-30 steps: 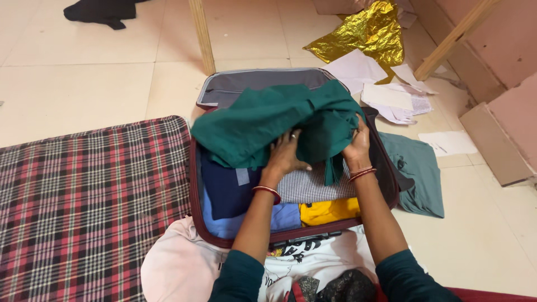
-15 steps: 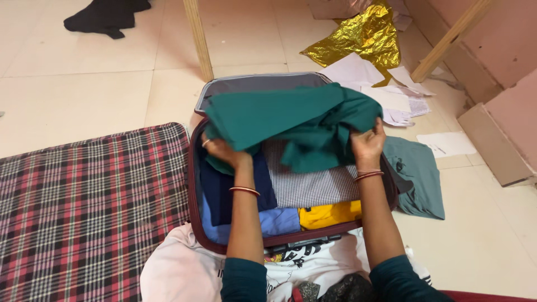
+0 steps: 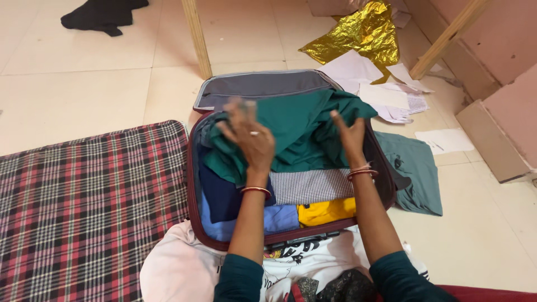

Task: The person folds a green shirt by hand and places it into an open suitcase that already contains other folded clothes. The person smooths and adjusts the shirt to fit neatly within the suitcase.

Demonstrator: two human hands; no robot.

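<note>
An open maroon suitcase point(image 3: 192, 184) lies on the floor in front of me. A dark green garment point(image 3: 302, 131) is spread over its far half. My left hand point(image 3: 250, 138) hovers just above the garment's left side, fingers apart and blurred. My right hand point(image 3: 349, 134) is lifted over its right side, fingers spread and holding nothing. Below the green garment lie a small-checked cloth point(image 3: 310, 185), a yellow piece point(image 3: 327, 211), a navy piece point(image 3: 224, 196) and a light blue one point(image 3: 279, 219).
A red plaid mat point(image 3: 89, 207) lies left of the suitcase. A grey-green garment point(image 3: 414, 168), papers point(image 3: 391, 95) and gold foil point(image 3: 361, 33) sit to the right and behind. Wooden legs point(image 3: 197, 36) stand beyond; a white printed garment point(image 3: 184, 268) lies near me.
Both hands have let go of the green garment, which now rests flat on the packed clothes. My left hand moved back toward the middle and lifted.
</note>
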